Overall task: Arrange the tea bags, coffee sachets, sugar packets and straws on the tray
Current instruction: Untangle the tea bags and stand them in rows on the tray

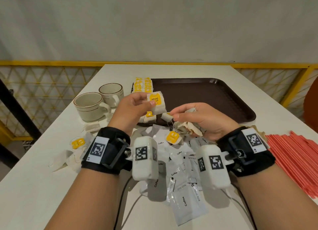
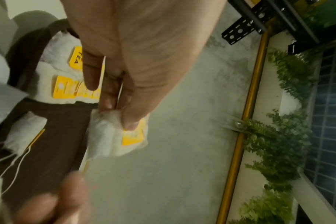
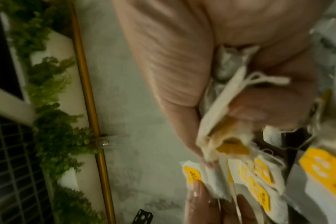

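Left hand [image 1: 132,107] pinching a soft paper tea bag [image 1: 157,104] above the brown tray [image 1: 215,99]. Right hand [image 1: 201,121] clutching crumpled tea bags [image 1: 189,128]. Yellow tag lettering legible in head view only.

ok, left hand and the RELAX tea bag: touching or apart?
Touching. In the head view the left hand pinches the tea bag at its edge; the left wrist view shows fingertips on the bag.

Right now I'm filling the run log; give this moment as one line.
left hand: pinches one tea bag | right hand: holds tea bag bunch | tray: tea bags along left edge | coffee sachets, straws: on table
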### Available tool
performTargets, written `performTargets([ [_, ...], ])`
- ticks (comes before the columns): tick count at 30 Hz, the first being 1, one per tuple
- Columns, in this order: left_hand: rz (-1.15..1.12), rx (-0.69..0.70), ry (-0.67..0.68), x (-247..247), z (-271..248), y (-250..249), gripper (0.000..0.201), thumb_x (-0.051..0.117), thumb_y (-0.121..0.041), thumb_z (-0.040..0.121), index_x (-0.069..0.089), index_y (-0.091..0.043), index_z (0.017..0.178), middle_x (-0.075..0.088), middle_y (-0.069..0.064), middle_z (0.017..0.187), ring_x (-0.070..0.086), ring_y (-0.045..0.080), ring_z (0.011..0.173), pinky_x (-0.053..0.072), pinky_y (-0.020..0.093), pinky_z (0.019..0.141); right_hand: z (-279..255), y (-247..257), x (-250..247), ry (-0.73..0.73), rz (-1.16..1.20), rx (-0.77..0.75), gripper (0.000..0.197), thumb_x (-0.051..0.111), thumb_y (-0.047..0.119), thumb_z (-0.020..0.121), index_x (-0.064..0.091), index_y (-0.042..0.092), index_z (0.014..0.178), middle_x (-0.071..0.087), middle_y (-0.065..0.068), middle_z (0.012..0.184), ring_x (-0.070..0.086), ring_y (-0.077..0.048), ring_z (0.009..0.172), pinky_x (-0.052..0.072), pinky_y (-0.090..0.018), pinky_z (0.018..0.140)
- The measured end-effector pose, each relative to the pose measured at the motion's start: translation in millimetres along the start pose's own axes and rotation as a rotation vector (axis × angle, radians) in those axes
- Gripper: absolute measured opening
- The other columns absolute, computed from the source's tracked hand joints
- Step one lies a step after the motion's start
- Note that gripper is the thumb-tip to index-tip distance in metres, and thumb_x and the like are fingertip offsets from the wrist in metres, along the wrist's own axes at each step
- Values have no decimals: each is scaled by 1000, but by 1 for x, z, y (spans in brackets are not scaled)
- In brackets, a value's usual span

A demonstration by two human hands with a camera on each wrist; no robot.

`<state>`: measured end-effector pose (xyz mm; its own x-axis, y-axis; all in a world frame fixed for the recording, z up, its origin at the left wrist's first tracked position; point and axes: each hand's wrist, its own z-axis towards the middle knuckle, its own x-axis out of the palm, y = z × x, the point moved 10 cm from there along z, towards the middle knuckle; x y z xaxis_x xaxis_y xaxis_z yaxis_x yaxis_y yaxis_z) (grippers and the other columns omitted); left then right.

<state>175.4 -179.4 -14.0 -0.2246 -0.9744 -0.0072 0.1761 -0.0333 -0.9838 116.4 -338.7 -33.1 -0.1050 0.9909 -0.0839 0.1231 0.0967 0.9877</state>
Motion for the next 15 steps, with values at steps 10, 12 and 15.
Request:
performTargets([
  [10,18,90,18,0,-4,-14,29,70,-4,82,59,-26,96,70,0,75,67,14,79,50,33,85,5,-14,0,30,-409,28,43,87,38,50,74,24,90,75,-7,91,69,-31,91,52,-48,94],
  [12,43,114,-29,-4,-4,-17,30,71,-3,81,56,-26,92,64,-1,69,63,14,72,49,33,81,4,-12,3,61,-455,19,34,86,30,60,73,24,92,75,0,90,69,-23,94,50,-47,97],
  [15,75,126,-37,-4,-5,-15,31,69,-4,82,50,-28,87,59,2,70,57,16,68,46,36,75,5,-8,2,49,-586,-21,22,83,21,71,74,27,90,72,8,86,64,-9,89,49,-38,96],
])
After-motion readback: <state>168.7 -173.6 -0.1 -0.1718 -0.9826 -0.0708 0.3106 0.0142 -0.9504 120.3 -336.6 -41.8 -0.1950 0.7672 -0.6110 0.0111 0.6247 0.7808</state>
